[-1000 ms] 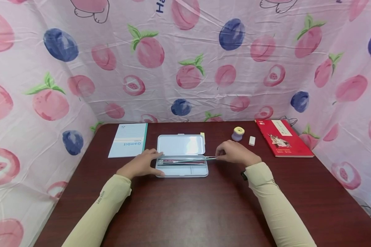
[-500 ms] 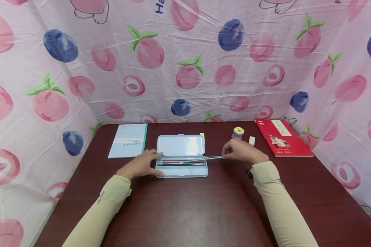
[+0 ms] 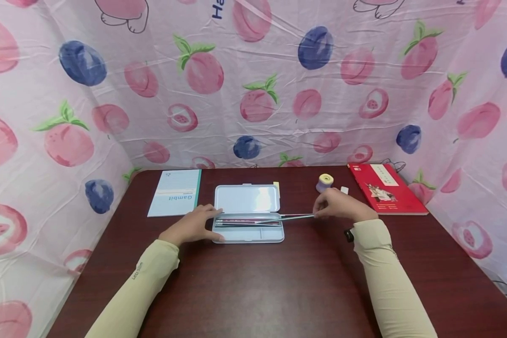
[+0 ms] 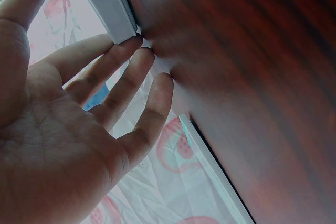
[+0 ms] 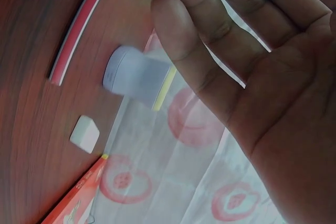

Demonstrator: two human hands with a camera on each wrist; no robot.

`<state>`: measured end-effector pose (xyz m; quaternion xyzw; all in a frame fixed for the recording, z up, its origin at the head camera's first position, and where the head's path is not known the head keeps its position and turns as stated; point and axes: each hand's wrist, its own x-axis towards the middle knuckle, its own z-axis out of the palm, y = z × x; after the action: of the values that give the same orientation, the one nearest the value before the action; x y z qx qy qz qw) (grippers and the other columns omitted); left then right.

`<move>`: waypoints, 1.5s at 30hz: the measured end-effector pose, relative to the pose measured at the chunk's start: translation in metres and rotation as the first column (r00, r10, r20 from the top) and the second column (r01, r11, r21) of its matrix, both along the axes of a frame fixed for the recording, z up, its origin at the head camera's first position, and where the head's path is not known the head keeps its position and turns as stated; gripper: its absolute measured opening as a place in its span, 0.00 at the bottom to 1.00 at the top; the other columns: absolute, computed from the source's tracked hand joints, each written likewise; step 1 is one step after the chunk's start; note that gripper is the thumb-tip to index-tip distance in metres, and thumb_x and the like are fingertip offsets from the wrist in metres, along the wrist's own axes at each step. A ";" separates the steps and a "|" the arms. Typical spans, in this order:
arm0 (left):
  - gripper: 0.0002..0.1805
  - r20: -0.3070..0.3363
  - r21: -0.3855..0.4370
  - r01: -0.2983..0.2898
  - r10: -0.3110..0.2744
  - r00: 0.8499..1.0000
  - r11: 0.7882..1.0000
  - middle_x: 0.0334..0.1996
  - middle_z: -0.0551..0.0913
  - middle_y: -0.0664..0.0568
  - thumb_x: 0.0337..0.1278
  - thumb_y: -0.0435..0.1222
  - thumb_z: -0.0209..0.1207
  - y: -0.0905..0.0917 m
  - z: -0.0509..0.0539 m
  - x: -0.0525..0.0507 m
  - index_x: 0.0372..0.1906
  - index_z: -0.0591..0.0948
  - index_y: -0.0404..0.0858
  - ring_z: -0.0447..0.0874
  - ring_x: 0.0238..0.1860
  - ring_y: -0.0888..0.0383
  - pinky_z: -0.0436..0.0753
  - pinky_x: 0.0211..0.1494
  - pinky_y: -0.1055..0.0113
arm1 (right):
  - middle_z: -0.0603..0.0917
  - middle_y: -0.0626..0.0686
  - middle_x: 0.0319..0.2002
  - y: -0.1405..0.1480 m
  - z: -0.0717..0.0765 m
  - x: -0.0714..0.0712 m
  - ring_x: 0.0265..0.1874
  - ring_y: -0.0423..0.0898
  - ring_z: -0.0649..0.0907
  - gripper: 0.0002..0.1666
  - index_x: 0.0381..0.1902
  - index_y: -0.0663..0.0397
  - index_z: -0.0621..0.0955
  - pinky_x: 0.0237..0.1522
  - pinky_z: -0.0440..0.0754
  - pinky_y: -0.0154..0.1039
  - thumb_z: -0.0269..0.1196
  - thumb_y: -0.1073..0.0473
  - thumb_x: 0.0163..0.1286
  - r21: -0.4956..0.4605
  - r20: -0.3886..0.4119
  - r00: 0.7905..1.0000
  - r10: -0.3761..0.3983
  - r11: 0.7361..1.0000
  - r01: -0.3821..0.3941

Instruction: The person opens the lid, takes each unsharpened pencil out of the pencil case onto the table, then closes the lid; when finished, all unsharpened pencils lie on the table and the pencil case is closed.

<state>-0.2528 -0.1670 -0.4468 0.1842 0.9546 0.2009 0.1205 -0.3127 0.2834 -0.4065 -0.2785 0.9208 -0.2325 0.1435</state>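
A white pencil case (image 3: 241,234) lies with its lid (image 3: 247,198) tipped back, several pencils (image 3: 236,221) in its rear compartment. My left hand (image 3: 194,224) holds the case's left end, thumb at the front corner and fingers at the back. In the left wrist view, the fingertips (image 4: 163,82) touch the table beside the case's end (image 4: 113,9). My right hand (image 3: 340,205) pinches the outer end of a teal pencil (image 3: 293,217) that slants out over the case's right side. A second, reddish pencil (image 3: 296,214) sticks out beside it. The right wrist view hides the pinch.
A notebook (image 3: 175,192) lies at the back left. Behind the right hand stand a purple barrel-shaped thing with a yellow top (image 3: 325,182) and a white eraser (image 3: 344,190); a red book (image 3: 386,190) lies farther right. A yellow slip (image 3: 276,188) shows beside the lid.
My right hand has moved to the right, drawing the teal pencil farther out of the case. The reddish pencil now sticks out more. The left hand and case have stayed put.
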 end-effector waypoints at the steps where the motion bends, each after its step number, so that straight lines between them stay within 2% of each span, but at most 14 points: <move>1: 0.55 -0.001 -0.001 0.002 -0.002 1.000 1.000 0.73 0.75 0.41 0.51 0.62 0.77 0.000 0.000 0.000 0.81 0.69 0.43 0.73 0.69 0.44 0.75 0.76 0.40 | 0.91 0.51 0.29 0.002 0.000 0.000 0.27 0.44 0.85 0.03 0.34 0.57 0.91 0.33 0.86 0.34 0.76 0.63 0.67 0.002 0.006 1.000 -0.006 1.000 0.006; 9: 0.55 -0.013 -0.002 0.012 -0.012 1.000 1.000 0.72 0.76 0.41 0.51 0.62 0.77 -0.001 -0.001 0.000 0.81 0.70 0.43 0.73 0.68 0.44 0.76 0.76 0.40 | 0.92 0.51 0.32 0.019 0.001 -0.002 0.28 0.48 0.86 0.05 0.38 0.55 0.92 0.36 0.89 0.38 0.76 0.60 0.68 -0.009 0.054 0.998 -0.040 0.999 0.040; 14: 0.55 -0.018 0.005 0.015 -0.014 1.000 1.000 0.71 0.76 0.42 0.51 0.62 0.77 -0.001 0.000 0.000 0.81 0.70 0.43 0.73 0.67 0.45 0.76 0.75 0.41 | 0.93 0.52 0.32 0.030 0.001 -0.003 0.29 0.48 0.87 0.06 0.38 0.55 0.93 0.36 0.88 0.36 0.77 0.59 0.67 -0.019 0.049 0.998 -0.048 0.999 0.049; 17: 0.55 -0.023 0.003 0.016 -0.016 1.000 1.000 0.71 0.76 0.41 0.51 0.62 0.77 -0.002 0.000 0.000 0.81 0.70 0.43 0.73 0.67 0.45 0.76 0.75 0.41 | 0.93 0.52 0.32 0.037 0.001 -0.003 0.29 0.47 0.87 0.06 0.38 0.56 0.93 0.35 0.87 0.34 0.77 0.59 0.67 -0.024 0.035 0.998 -0.045 0.999 0.045; 24: 0.55 -0.022 0.009 0.021 -0.021 1.000 1.000 0.72 0.75 0.40 0.52 0.62 0.77 -0.002 -0.002 -0.001 0.81 0.70 0.43 0.73 0.69 0.44 0.76 0.75 0.40 | 0.91 0.48 0.32 0.055 -0.004 -0.001 0.29 0.43 0.85 0.07 0.40 0.54 0.93 0.36 0.87 0.34 0.77 0.58 0.66 -0.024 0.026 0.996 -0.088 0.996 0.088; 28: 0.55 -0.025 0.011 0.024 -0.023 0.999 1.000 0.72 0.75 0.40 0.52 0.61 0.77 -0.002 -0.001 0.000 0.81 0.70 0.42 0.73 0.68 0.43 0.76 0.75 0.40 | 0.91 0.49 0.31 0.062 -0.006 0.001 0.29 0.41 0.84 0.07 0.39 0.55 0.92 0.35 0.86 0.34 0.77 0.59 0.66 -0.036 0.020 0.997 -0.077 0.996 0.078; 36: 0.55 -0.012 0.008 0.007 -0.007 1.000 1.000 0.73 0.74 0.41 0.52 0.62 0.77 -0.002 -0.002 0.000 0.81 0.69 0.44 0.73 0.69 0.44 0.75 0.76 0.40 | 0.92 0.51 0.33 0.083 -0.008 0.008 0.30 0.42 0.85 0.10 0.43 0.57 0.92 0.37 0.87 0.33 0.77 0.59 0.66 -0.053 0.042 0.994 -0.104 0.993 0.106; 45: 0.55 -0.012 0.010 0.010 -0.010 1.000 1.000 0.72 0.75 0.41 0.51 0.61 0.77 -0.001 -0.003 0.001 0.81 0.69 0.44 0.73 0.68 0.45 0.76 0.76 0.41 | 0.92 0.52 0.33 0.102 -0.017 0.009 0.29 0.40 0.85 0.08 0.42 0.58 0.92 0.38 0.87 0.33 0.75 0.60 0.68 -0.042 0.095 0.988 -0.124 0.991 0.128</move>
<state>-0.2522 -0.1676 -0.4496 0.1908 0.9533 0.2040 0.1147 -0.3040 0.3850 -0.4233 -0.2121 0.9231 -0.2758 0.1639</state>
